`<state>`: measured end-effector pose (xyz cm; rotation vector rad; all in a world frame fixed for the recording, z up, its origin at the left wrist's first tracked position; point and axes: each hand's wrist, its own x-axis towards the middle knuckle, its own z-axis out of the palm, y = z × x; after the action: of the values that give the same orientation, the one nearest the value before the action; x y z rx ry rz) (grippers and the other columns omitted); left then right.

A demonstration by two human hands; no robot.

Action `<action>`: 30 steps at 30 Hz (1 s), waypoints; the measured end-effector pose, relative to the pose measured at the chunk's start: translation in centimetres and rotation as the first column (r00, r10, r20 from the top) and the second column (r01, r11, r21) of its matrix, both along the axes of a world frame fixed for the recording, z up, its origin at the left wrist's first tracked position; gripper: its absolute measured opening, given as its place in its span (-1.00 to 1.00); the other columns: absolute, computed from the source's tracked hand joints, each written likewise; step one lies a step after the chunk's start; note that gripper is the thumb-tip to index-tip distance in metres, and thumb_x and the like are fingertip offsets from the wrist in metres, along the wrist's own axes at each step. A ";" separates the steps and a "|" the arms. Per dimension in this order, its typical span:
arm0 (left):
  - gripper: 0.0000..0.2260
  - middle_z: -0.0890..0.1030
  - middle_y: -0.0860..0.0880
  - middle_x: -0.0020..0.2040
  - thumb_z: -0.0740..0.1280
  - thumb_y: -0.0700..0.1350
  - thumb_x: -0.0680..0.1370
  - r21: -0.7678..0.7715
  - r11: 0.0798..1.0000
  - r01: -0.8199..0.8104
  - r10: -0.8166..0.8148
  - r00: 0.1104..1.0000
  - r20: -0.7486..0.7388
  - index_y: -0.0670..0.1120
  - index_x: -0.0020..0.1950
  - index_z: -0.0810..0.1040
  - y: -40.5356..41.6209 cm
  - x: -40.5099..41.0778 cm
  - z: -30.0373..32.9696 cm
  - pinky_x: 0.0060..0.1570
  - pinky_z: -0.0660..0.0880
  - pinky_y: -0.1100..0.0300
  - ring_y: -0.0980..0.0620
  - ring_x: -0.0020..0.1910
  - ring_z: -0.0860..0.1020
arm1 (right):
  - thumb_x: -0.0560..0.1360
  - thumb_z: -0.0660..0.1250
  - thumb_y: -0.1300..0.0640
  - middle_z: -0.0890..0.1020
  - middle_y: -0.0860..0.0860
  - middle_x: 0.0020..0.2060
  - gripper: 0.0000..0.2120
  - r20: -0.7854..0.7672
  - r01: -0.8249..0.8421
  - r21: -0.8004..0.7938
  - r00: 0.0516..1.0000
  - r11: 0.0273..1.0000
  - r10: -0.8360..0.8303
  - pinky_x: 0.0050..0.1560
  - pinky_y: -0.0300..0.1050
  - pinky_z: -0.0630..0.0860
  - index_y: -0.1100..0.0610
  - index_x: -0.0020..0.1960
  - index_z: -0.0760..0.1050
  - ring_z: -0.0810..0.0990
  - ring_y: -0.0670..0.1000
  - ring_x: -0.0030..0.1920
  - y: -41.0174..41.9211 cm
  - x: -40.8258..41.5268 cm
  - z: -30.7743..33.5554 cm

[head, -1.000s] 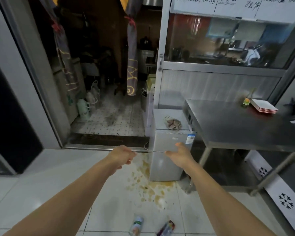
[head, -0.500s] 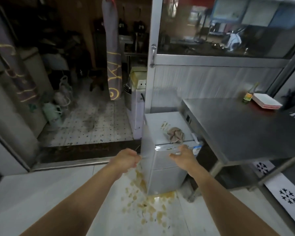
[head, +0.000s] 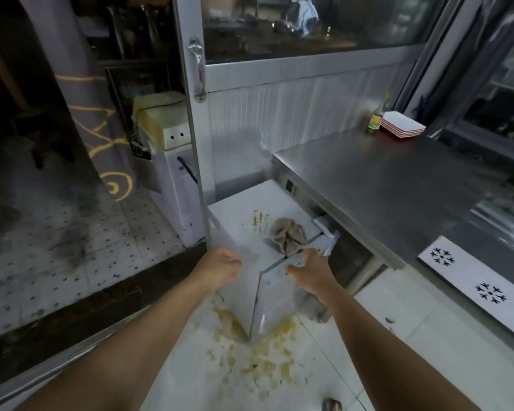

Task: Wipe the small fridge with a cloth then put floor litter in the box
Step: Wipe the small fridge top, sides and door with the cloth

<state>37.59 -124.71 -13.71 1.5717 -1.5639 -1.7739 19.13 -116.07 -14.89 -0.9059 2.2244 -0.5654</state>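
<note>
A small white fridge (head: 275, 301) stands on the floor beside a steel table. A crumpled beige cloth (head: 287, 238) lies on its top near the front edge, with yellowish smears beside it. My right hand (head: 309, 269) hovers just in front of the cloth, fingers apart, holding nothing. My left hand (head: 220, 268) hangs loosely curled at the fridge's left corner, empty. Yellow spill (head: 258, 354) spreads over the floor around the fridge's base. A piece of litter (head: 331, 404) shows at the bottom edge.
The steel table (head: 383, 185) stands right of the fridge, with a bottle (head: 376, 120) and stacked plates (head: 402, 124) at its far end. A metal door frame (head: 195, 129) rises behind the fridge. A dirty tiled kitchen floor (head: 57, 232) lies beyond the doorway at left.
I have come closer to the fridge and look down on its top. Both hands have moved forward, the right one close to the cloth. Two pieces of floor litter have left view.
</note>
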 end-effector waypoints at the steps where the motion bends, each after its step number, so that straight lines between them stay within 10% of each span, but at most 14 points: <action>1: -0.84 0.48 -0.21 -0.22 0.30 -0.35 0.49 0.005 1.000 0.026 -0.026 1.000 0.017 -0.14 -0.22 0.43 -1.3 -0.7 -0.3 -0.21 0.41 0.12 -0.05 -0.31 0.44 | 0.49 0.31 0.05 0.28 0.21 0.37 -0.35 -0.009 0.012 0.009 1.000 1.000 -0.012 0.17 -0.09 0.39 0.21 0.47 0.13 0.37 0.15 0.30 -1.2 -0.4 -0.7; 4: -0.96 0.50 -0.35 -0.22 0.31 -0.30 0.50 -0.022 0.995 0.100 -0.096 0.988 0.119 -0.27 -0.13 0.49 -4.7 -2.8 -1.4 -0.44 0.33 0.27 0.05 -0.43 0.39 | 0.47 0.31 0.05 0.36 0.21 0.31 -0.41 -0.048 0.045 0.002 0.998 0.999 -0.045 0.22 -0.05 0.35 0.16 0.43 0.21 0.36 0.18 0.27 -5.0 -1.9 -2.9; 7: -0.68 0.36 -0.53 0.14 0.27 -0.30 0.51 -0.043 0.985 0.168 -0.160 0.976 0.146 -0.52 0.12 0.33 -8.7 -5.2 -3.5 -0.48 0.36 0.21 -0.02 -0.41 0.42 | 0.47 0.28 0.03 0.41 0.17 0.28 -0.47 -0.120 0.114 -0.026 0.986 0.993 -0.117 0.21 -0.04 0.35 0.12 0.39 0.28 0.37 0.19 0.24 -9.6 -3.9 -5.7; 11: -0.74 0.50 -0.43 0.16 0.28 -0.32 0.50 -0.094 0.976 0.197 -0.169 0.954 0.248 -0.41 0.15 0.44 -12.8 -7.5 -6.0 0.11 0.47 -0.19 -0.36 0.13 0.51 | 0.45 0.30 -0.11 0.32 0.18 0.32 -0.36 -0.204 0.221 0.036 0.956 0.975 -0.209 0.26 0.06 0.35 0.12 0.42 0.20 0.35 0.22 0.29 -13.9 -6.4 -9.6; 17: -0.74 0.57 -0.30 0.12 0.24 -0.35 0.50 -0.099 0.956 0.275 -0.236 0.925 0.297 -0.25 0.18 0.50 -16.6 -9.6 -9.1 0.16 0.48 -0.14 -0.29 0.13 0.54 | 0.39 0.29 -0.32 0.28 0.18 0.38 -0.15 -0.274 0.310 0.154 0.926 0.938 -0.261 0.31 0.11 0.28 0.16 0.45 0.11 0.26 0.20 0.37 -17.7 -8.6 -13.9; 22: -0.73 0.57 -0.30 0.14 0.23 -0.37 0.51 -0.071 0.946 0.316 -0.284 0.916 0.285 -0.26 0.20 0.49 -19.1 -10.9 -10.2 0.15 0.50 -0.07 -0.27 0.13 0.55 | 0.48 0.30 0.03 0.42 0.17 0.27 -0.52 -0.301 0.376 0.228 0.904 0.898 -0.302 0.29 0.05 0.35 0.18 0.33 0.31 0.38 0.19 0.28 -18.5 -9.4 -14.6; 30: -0.73 0.52 -0.12 0.18 0.25 -0.28 0.53 -0.134 0.875 0.465 -0.438 0.879 0.191 -0.06 0.20 0.46 -23.0 -12.2 -7.6 -0.01 0.49 0.14 -0.08 0.11 0.51 | 0.46 0.31 0.31 0.56 0.16 -0.02 -0.80 0.031 0.379 -0.151 0.925 0.913 -0.379 -0.03 0.04 0.55 0.23 0.07 0.42 0.55 0.13 -0.02 -18.4 -7.8 -8.2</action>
<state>25.41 -147.69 -21.28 1.3620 -2.2508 -1.6922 11.30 -134.49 -23.07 -0.5418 2.3957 -0.9271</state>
